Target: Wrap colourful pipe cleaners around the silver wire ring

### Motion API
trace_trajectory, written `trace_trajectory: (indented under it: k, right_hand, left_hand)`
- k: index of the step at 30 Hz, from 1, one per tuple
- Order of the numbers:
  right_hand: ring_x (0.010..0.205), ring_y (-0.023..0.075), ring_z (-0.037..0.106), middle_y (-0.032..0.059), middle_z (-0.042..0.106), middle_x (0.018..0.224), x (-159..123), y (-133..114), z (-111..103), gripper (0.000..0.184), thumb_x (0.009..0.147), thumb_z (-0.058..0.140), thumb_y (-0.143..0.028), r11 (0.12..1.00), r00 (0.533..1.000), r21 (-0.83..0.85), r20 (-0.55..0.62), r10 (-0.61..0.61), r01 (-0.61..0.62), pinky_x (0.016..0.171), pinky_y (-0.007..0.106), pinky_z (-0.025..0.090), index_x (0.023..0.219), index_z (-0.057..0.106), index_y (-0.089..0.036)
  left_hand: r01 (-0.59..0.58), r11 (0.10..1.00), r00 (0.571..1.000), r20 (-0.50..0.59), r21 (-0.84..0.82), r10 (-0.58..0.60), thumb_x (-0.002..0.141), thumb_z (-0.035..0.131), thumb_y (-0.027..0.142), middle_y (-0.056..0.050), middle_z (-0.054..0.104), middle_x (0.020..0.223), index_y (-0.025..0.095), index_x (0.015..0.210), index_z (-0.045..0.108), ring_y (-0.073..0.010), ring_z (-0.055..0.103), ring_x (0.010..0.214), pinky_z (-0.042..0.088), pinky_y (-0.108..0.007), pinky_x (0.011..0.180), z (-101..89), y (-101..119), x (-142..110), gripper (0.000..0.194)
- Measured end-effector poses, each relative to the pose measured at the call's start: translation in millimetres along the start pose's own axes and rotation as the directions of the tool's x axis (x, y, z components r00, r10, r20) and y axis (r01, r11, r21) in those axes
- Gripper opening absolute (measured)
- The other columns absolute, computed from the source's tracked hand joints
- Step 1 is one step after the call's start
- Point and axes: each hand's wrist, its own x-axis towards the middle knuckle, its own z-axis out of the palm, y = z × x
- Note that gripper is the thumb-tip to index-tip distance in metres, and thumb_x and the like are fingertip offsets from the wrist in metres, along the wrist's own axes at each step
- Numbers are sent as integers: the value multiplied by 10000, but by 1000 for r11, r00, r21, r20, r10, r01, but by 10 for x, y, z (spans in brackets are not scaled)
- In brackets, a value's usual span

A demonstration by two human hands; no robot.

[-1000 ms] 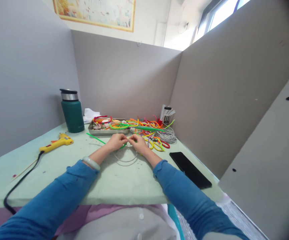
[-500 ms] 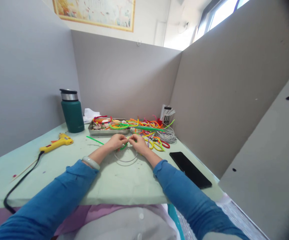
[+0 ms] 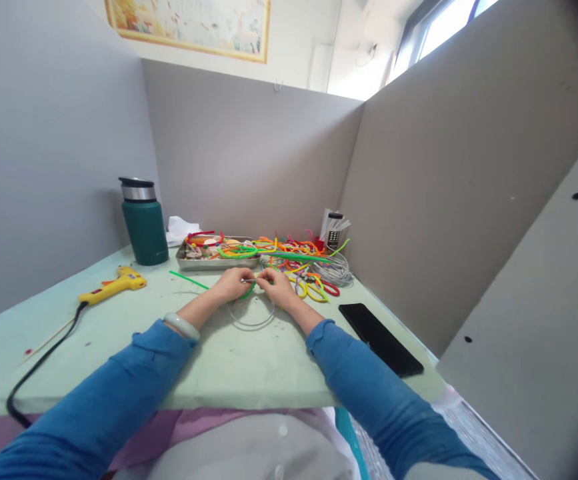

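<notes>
At the middle of the table my left hand (image 3: 233,284) and my right hand (image 3: 275,287) meet, fingertips pinched almost together. A thin pale wire ring (image 3: 251,325) hangs down toward me from between them, its upper part hidden by the fingers. A green pipe cleaner (image 3: 189,279) sticks out to the left behind my left hand and curves back below its fingers. A short greyish bit shows between the two pinches. Which finger presses on which strand is too small to tell.
Behind the hands stands a metal tray (image 3: 219,265) of craft bits, beside a heap of coloured pipe cleaners (image 3: 299,256) and coiled grey wire (image 3: 336,272). A yellow glue gun (image 3: 113,287) and green bottle (image 3: 145,230) are left; a black phone (image 3: 381,339) lies right.
The fingertips have shifted slightly at the pinch, and a greyish bit now shows between them. The green pipe cleaner's free end has moved a little to the left.
</notes>
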Motion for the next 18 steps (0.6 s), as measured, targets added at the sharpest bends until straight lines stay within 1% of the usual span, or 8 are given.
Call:
trace_trajectory:
  k: [3, 6, 13, 18]
  right_hand:
    - [637, 108, 498, -15, 578, 684, 1, -11, -2, 131, 741, 508, -281, 1000, 1000, -3, -1, 4, -4, 614, 225, 381, 738, 573, -167]
    - [635, 108, 496, -14, 576, 679, 2, -9, -2, 130, 738, 506, -280, 1000, 1000, 0, 0, -3, 3, 611, 226, 381, 734, 571, -167]
    - [625, 107, 486, -18, 568, 664, 1, -8, 3, 131, 728, 498, -280, 1000, 1000, 16, 13, 3, -3, 593, 221, 380, 729, 567, -169]
    - [617, 105, 481, -19, 559, 657, 6, 8, 11, 130, 723, 498, -282, 1000, 1000, 24, 17, 2, -2, 579, 217, 371, 702, 557, -168]
  left_hand:
    - [-97, 982, 991, -73, 164, 110, 682, 497, 267, -32, 648, 738, 171, 777, 636, -126, 533, 612, 377, -216, 575, -9, -1, 12, 194]
    - [-140, 965, 983, -82, 222, 162, 701, 479, 274, -30, 665, 763, 187, 805, 653, -141, 553, 658, 373, -221, 611, -10, -19, 17, 221]
    - [-160, 924, 980, -54, 347, 190, 713, 481, 272, -47, 676, 834, 214, 830, 654, -175, 579, 779, 361, -224, 632, -53, 39, -33, 217]
    - [-182, 875, 976, -28, 449, 217, 716, 480, 261, -57, 665, 862, 227, 829, 641, -186, 577, 802, 352, -231, 622, -63, 77, -59, 200]
